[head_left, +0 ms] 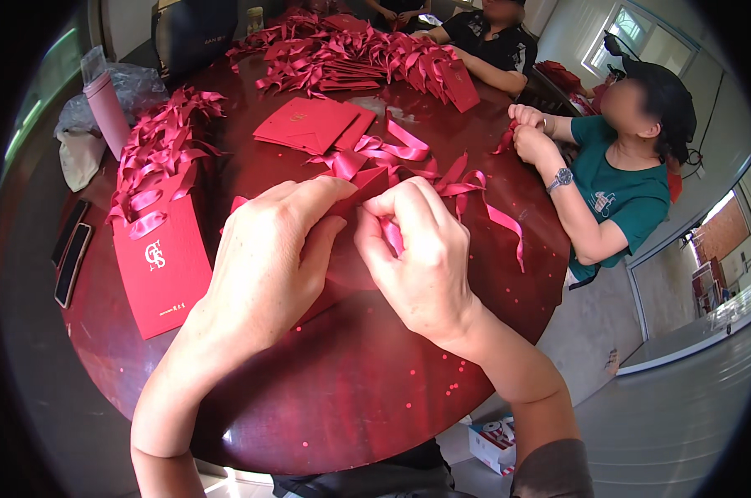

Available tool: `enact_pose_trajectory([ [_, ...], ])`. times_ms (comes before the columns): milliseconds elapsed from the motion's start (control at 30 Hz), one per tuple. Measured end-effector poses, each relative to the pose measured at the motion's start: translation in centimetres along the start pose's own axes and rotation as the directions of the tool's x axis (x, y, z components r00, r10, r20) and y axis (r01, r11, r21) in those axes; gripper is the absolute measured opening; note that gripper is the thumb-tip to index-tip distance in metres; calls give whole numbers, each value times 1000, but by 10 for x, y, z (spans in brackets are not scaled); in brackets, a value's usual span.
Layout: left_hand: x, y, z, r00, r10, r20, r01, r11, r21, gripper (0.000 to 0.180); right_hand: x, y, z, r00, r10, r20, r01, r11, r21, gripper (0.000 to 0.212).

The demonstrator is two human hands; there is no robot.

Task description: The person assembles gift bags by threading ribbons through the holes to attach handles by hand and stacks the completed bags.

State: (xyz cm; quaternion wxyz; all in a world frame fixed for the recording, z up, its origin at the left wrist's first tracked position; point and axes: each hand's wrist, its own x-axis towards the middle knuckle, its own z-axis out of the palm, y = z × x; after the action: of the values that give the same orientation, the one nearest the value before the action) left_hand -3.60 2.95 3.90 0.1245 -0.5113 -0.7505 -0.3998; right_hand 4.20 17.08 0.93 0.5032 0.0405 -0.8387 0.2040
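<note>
A red paper gift bag is between my hands above the near part of the table, mostly hidden behind them. My left hand is closed on the bag, thumb and fingers at its upper edge. My right hand pinches a pink satin ribbon close to the bag's edge; the fingertips partly cover it. Just beyond my hands lie loose pink ribbons. Flat red bags are stacked behind these.
On the round dark-red table, ribboned bags line the left and more are heaped at the back. A phone and pink tumbler stand left. A co-worker in green handles red ribbon at right; others sit beyond.
</note>
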Motion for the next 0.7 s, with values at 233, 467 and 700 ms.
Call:
enact_pose_trajectory([
  [233, -1, 7, 6, 996, 94, -13, -92, 992, 81, 23, -1, -9, -6, 999, -32, 40, 38, 988, -151, 21],
  [467, 0, 6, 3, 996, 80, -48, -74, 990, 116, 22, 8, 0, -18, 966, 165, 201, -203, 960, 191, 19],
  [700, 3, 3, -3, 999, 49, -2, -49, 999, -11, 25, 5, 0, -9, 957, 211, 197, -265, 912, 313, 21],
])
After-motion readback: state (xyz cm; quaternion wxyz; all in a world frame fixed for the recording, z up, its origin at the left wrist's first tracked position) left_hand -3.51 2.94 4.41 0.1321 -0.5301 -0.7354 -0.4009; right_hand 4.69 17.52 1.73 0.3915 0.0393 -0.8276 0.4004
